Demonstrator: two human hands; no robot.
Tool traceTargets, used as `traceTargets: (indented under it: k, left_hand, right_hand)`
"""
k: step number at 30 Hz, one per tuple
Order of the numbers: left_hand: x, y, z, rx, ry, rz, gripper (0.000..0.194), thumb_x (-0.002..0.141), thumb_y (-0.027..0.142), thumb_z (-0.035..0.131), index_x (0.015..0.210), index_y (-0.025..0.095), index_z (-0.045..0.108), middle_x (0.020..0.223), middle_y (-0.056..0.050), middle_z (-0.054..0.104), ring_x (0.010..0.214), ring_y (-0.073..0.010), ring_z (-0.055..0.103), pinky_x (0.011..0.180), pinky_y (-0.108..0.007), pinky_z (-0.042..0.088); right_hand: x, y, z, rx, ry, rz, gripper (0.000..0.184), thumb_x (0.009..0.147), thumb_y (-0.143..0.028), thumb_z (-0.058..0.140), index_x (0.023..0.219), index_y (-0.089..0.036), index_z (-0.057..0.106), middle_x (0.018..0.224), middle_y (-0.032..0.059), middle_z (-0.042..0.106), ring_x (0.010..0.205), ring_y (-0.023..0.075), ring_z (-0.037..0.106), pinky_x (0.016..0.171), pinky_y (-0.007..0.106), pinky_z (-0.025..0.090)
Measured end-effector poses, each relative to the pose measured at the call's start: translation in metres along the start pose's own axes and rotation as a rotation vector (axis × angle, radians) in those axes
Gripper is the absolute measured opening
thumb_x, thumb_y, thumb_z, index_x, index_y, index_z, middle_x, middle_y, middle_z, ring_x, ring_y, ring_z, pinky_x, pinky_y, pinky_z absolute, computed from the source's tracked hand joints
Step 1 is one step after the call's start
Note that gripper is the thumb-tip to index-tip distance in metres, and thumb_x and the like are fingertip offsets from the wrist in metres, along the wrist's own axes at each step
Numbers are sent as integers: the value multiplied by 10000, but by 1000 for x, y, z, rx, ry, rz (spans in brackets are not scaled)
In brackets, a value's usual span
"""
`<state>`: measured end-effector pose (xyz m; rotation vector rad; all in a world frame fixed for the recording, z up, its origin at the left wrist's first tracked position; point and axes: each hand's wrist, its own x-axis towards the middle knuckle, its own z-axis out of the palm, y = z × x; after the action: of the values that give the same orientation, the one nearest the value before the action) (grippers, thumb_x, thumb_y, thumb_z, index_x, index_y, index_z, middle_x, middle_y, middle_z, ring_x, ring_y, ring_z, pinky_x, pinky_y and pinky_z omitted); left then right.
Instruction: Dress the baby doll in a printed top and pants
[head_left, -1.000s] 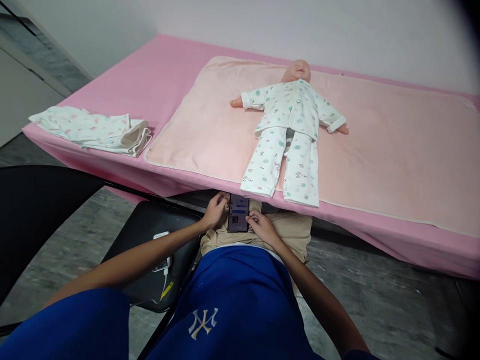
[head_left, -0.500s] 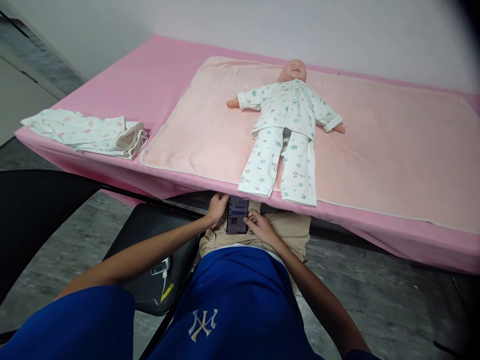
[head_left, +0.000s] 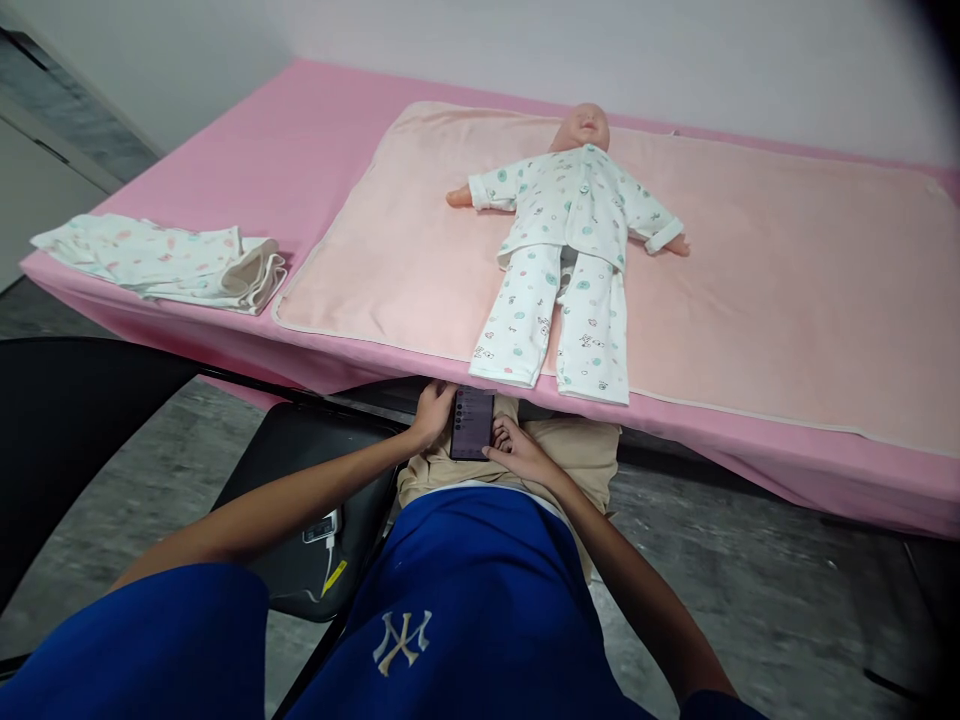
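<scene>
A smartphone (head_left: 472, 428) with a lit, dark screen lies over my lap, just under the table's front edge. My left hand (head_left: 434, 413) grips its left side near the top, the fingertips partly hidden by the table edge. At its lower right side, my right hand (head_left: 516, 448) has curled fingers against the phone, the thumb over the bottom of the screen. Beyond the phone, a baby doll (head_left: 581, 215) in a white printed shirt and trousers rests on its back, arms spread, touched by neither hand.
A peach blanket (head_left: 750, 290) covers much of the pink-sheeted table (head_left: 300, 140). Folded printed baby clothes (head_left: 157, 260) lie at its left front corner. On the black chair (head_left: 300, 470) to my left is a white device (head_left: 324, 527) with a cable.
The phone's screen has switched from a bluish page to a dark list. My right thumb has shifted slightly down the screen. The view has tilted a little; the doll and clothes stay put.
</scene>
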<state>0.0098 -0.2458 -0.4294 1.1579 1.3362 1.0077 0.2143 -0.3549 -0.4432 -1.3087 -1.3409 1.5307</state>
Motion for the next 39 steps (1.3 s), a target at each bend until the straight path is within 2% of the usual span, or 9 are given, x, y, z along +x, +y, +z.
traceTargets:
  k: [7, 13, 18, 22, 28, 31, 33, 36, 39]
  left_hand:
    - [-5, 2, 0, 13, 3, 44, 392, 886, 586, 759, 857, 209, 653, 713, -2, 582, 962, -269, 695, 986, -382, 555]
    - [-6, 1, -1, 25, -6, 59, 401, 906, 590, 753, 817, 222, 620, 684, 8, 540, 958, -261, 687, 977, -369, 552]
    - [-8, 3, -2, 28, -14, 68, 406, 932, 587, 740, 853, 204, 628, 667, 27, 513, 856, -217, 656, 874, -324, 547]
    - [-7, 1, -2, 34, -22, 76, 448, 945, 614, 745, 850, 192, 626, 682, 20, 551, 754, -176, 600, 756, -291, 513]
    - [-5, -6, -5, 50, -52, 85, 480, 962, 656, 721, 904, 186, 637, 766, 5, 609, 702, -144, 530, 696, -279, 455]
    - [-7, -10, -8, 52, -80, 87, 437, 971, 619, 718, 979, 186, 661, 799, 6, 617, 722, -149, 546, 723, -282, 475]
    - [-10, -15, -10, 50, -98, 113, 385, 982, 572, 711, 1025, 192, 665, 891, -10, 655, 814, -163, 599, 811, -291, 513]
    - [-16, -23, -14, 46, -133, 148, 326, 986, 515, 701, 1095, 212, 645, 1056, -34, 693, 1000, -189, 656, 971, -319, 538]
    - [-21, -30, -19, 37, -179, 137, 358, 972, 503, 711, 1178, 221, 627, 1143, -55, 708, 1103, -214, 672, 1047, -356, 544]
  right_hand:
    - [0, 3, 2, 0, 2, -1, 474, 773, -490, 843, 1035, -249, 531, 974, -19, 554, 789, 136, 561, 699, 296, 510]
    - [0, 3, 0, 0, -3, -7, 407, 840, -511, 774, 1044, -248, 538, 968, -15, 553, 796, 141, 566, 714, 301, 519]
    - [1, 3, 0, -20, 3, -18, 393, 863, -561, 748, 1006, -253, 550, 939, -8, 591, 806, 155, 594, 722, 304, 543]
    - [1, -2, -2, -77, 57, -31, 362, 898, -583, 719, 969, -250, 596, 883, 4, 641, 795, 177, 640, 718, 318, 562]
    - [21, -12, -14, -207, 314, -85, 323, 976, -554, 637, 993, -238, 703, 1050, 102, 774, 983, 290, 745, 992, 481, 604]
    - [40, -15, -15, -252, 440, -110, 400, 985, -600, 618, 1074, -232, 748, 1156, 147, 792, 1217, 379, 726, 1220, 591, 499]
    - [50, -15, -12, -274, 488, -133, 472, 992, -636, 611, 1177, -229, 763, 1225, 156, 793, 1365, 403, 666, 1319, 609, 405]
    - [55, -14, -6, -300, 479, -172, 546, 1011, -661, 600, 1295, -222, 757, 1237, 151, 798, 1400, 397, 652, 1321, 591, 427]
    - [46, -8, -3, -327, 436, -209, 628, 977, -669, 655, 1378, -190, 724, 1283, 176, 772, 1400, 406, 646, 1292, 588, 469]
